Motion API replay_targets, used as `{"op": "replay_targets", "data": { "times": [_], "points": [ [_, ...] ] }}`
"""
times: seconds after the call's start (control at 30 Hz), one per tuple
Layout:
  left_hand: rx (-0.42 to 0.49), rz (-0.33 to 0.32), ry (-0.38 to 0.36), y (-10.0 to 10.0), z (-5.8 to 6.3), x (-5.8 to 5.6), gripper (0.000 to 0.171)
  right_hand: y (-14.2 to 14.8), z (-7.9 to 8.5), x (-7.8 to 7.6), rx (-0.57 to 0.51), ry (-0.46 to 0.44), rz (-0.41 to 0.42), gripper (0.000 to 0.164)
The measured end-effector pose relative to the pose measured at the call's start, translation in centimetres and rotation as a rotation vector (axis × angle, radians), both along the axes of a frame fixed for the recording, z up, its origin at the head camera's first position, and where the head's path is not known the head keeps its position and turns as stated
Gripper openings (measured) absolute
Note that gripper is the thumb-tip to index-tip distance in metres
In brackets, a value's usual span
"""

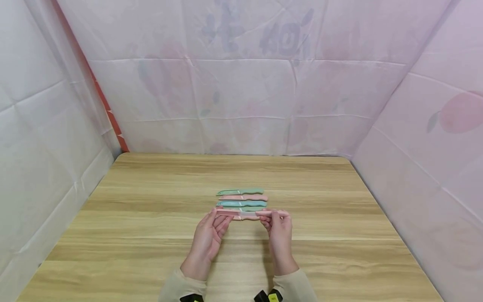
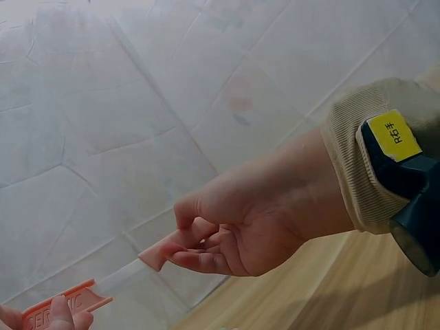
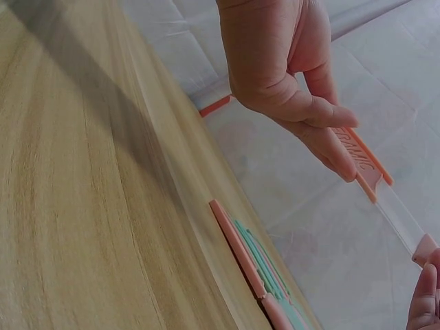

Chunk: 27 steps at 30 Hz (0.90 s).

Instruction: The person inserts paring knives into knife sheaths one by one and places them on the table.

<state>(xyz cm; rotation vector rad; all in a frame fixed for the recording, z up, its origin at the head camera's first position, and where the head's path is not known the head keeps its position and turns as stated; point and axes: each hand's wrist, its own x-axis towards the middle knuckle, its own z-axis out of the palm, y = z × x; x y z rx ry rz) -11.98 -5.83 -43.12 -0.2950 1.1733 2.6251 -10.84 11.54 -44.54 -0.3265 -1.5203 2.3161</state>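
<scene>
A pink-handled ceramic knife (image 1: 266, 213) is held up level over the table, its white blade (image 3: 401, 216) bare between handle and sheath. My left hand (image 1: 207, 237) pinches the pink sheath (image 3: 363, 162), marked with raised lettering, between thumb and fingers. The sheath still covers the tip end of the blade. On the other end, my right hand (image 1: 280, 235) grips the handle (image 2: 157, 253) with thumb and fingertips. Below and beyond them lie several sheathed knives in a row, among them a blue one (image 1: 241, 204) and a pink one (image 1: 243, 197).
The farthest knife in the row is green (image 1: 241, 191). A wood-grain table (image 1: 151, 197) carries them all, with pale printed sheets (image 1: 241, 92) hanging behind it and on both sides. Each wrist wears a dark camera mount (image 1: 274, 295).
</scene>
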Motion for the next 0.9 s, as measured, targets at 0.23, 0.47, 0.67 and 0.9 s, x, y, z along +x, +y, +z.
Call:
{"op": "replay_targets", "data": {
  "times": [0.23, 0.47, 0.67, 0.9],
  "points": [
    [-0.003, -0.008, 0.010, 0.01, -0.08, 0.09, 0.040, -0.09, 0.01, -0.02, -0.006, 0.009, 0.006, 0.012],
    [-0.008, -0.006, 0.016, 0.05, -0.17, 0.18, 0.042, -0.21, 0.36, -0.22, -0.031, -0.039, 0.006, 0.014],
    [-0.012, -0.015, 0.003, 0.11, -0.15, 0.10, 0.040, -0.35, 0.42, -0.31, -0.027, -0.071, 0.001, 0.011],
    [-0.024, -0.025, -0.012, 0.07, 0.04, 0.24, 0.039, -0.41, 0.28, -0.33, -0.021, -0.060, 0.009, 0.008]
  ]
}}
